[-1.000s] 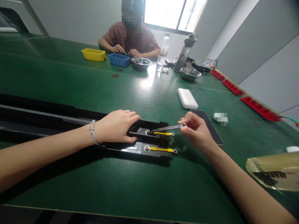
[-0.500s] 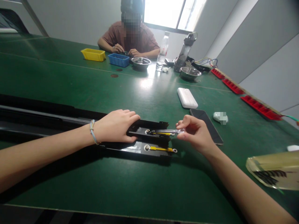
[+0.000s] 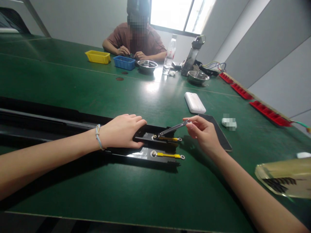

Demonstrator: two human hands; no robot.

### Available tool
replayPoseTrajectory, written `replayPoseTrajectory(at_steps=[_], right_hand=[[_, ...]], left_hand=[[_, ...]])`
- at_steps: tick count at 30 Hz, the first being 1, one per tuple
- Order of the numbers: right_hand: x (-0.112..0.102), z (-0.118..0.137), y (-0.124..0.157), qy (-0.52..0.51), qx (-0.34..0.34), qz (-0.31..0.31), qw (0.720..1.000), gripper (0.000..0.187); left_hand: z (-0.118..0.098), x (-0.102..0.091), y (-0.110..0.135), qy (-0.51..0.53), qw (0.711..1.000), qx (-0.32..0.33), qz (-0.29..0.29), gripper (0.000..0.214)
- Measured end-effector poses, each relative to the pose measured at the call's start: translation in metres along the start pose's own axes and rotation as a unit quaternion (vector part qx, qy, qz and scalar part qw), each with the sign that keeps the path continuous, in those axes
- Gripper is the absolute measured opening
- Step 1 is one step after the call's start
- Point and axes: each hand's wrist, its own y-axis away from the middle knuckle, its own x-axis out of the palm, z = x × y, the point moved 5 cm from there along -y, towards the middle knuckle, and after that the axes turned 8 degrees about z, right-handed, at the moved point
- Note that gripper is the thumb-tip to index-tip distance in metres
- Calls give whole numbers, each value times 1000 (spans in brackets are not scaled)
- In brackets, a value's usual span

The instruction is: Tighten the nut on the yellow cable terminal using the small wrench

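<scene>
My left hand is closed over the end of a long black metal rail, its thumb and fingers gripping the channel walls. Between thumb and fingers, my right hand pinches one end of a silver wrench. The wrench slants down to the left, its other end close beside a nut in the rear channel; I cannot tell whether it touches. From that nut a yellow wire lead with a ring terminal runs to the right. A second yellow lead is fastened by a nut in the front channel.
Behind my right hand lie a dark phone, a white power bank and a white object. A yellowish clear container lies at right. Across the table, a person sits behind a yellow bin, a blue bin and metal bowls.
My right hand has raised its end of the wrench, so the wrench now slopes upward to the right instead of lying nearly level. My left hand has stayed on the rail.
</scene>
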Motion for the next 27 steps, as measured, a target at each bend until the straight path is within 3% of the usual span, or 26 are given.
replayPoseTrajectory(at_steps=[11,20,27], right_hand=[[2,-2,6,-52,-16,57,997,27],[27,17,15,-81,-74,134,985,32],[18,16,13,-57,-73,98,991,31]], left_hand=[[0,0,1,-5,1000,6,-5,53],[0,0,0,-3,1000,7,-9,52],[0,1,0,0,1000,6,-9,53]])
